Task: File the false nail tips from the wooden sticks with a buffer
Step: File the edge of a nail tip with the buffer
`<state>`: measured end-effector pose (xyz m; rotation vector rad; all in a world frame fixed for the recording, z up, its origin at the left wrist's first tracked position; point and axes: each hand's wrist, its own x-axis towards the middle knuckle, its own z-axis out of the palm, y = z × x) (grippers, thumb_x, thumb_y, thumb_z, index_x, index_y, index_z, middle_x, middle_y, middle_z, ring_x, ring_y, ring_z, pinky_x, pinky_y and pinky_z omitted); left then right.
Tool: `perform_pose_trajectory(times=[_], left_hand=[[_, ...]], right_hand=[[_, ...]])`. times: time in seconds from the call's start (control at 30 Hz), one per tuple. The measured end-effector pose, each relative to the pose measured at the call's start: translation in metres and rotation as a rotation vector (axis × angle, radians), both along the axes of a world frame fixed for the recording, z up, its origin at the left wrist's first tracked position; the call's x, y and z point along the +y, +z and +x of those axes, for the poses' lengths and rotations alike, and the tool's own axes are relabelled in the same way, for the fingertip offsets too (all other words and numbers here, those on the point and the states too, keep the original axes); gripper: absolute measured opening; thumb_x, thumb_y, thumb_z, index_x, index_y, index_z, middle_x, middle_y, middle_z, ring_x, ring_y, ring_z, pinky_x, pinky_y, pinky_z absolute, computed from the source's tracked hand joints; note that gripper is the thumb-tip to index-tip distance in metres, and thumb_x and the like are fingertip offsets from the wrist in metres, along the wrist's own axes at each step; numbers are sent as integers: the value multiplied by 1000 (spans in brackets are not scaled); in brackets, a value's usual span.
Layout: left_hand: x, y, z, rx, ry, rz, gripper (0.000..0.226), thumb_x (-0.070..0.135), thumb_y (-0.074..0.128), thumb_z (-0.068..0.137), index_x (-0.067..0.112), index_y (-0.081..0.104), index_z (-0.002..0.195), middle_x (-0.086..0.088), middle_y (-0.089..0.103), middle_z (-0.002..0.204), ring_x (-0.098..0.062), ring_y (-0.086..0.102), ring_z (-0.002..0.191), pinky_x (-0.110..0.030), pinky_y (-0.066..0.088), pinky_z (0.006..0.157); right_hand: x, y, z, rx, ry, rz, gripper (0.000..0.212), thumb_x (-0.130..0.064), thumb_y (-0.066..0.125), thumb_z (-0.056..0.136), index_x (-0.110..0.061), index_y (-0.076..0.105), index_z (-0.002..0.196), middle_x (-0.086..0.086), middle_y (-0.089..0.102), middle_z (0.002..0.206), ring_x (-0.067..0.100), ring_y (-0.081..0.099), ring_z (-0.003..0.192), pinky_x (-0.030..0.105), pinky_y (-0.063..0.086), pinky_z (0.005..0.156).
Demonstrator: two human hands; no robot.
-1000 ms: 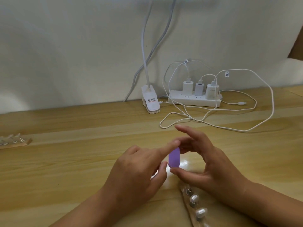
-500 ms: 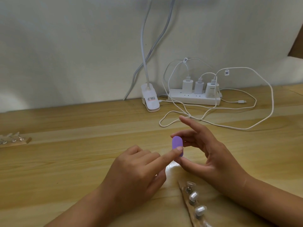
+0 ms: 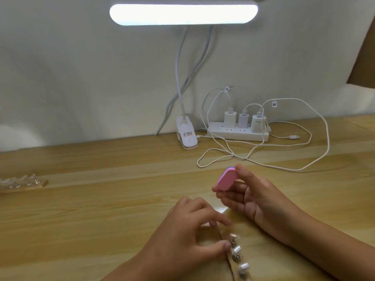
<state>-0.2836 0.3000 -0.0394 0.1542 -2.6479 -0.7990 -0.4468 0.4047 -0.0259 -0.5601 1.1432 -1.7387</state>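
Observation:
My right hand (image 3: 257,201) holds a small oval buffer (image 3: 226,180), pink on one face and purple on the other, pinched between thumb and fingertips above the table. Below it, near the bottom edge, lies a wooden stick (image 3: 231,263) carrying several pearly false nail tips (image 3: 236,250). My left hand (image 3: 186,236) is at the stick's far end, thumb against its left edge and fingers curled over the top. A second wooden stick (image 3: 22,185) with clear tips lies at the far left.
A lit clip-on desk lamp (image 3: 183,15) hangs overhead, its clamp base (image 3: 187,136) at the wall. A white power strip (image 3: 237,133) with three chargers sits beside it. White cables (image 3: 316,159) loop across the wooden table (image 3: 101,209) behind my hands.
My right hand turned the buffer from its purple face to its pink face and lifted it. My left hand left the buffer and dropped to the near stick's end. The view tilted up.

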Motion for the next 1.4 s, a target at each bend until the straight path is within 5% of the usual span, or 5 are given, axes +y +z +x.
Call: perform_pose_trajectory(times=[0.17,0.33,0.53,0.83,1.4], left_hand=[[2,-4,-10,-44,-4,20,33,71,57,70,64,52,102,30,55,88,-2,44,99,-14,30,91],[-1,-3,-12,-64,6,349,20,65,68,66,49,68,78,26,61,83,4,49,85,-10,33,80],[-4,10,-11,264,206,1057,20,15,76,67,2,68,80,-8,71,66,-8,62,55,-11,44,53],[-6,2,-8,225,144,895,7,20,77,72,25,73,73,2,71,69,-5,64,67,-13,47,64],[-5,-1,-4,190,129,792,8,35,72,71,28,72,75,4,72,73,-5,66,74,-15,48,69]], right_hand=[[0,-2,-3,-292,89,6,55,-52,79,71,-3,67,93,19,71,90,19,69,66,27,59,57],[-2,1,-4,-304,102,-24,86,-37,100,31,2,64,100,24,70,92,24,69,67,30,60,57],[3,-2,1,360,-163,-120,51,-48,91,54,-19,71,91,13,74,102,22,71,94,22,56,77],[11,-13,3,1141,-193,-290,38,-41,74,79,-27,67,114,-8,64,110,22,62,106,27,49,90],[11,-15,3,1132,-98,-154,28,-44,71,82,-28,73,106,-6,68,98,20,64,98,26,52,84]])
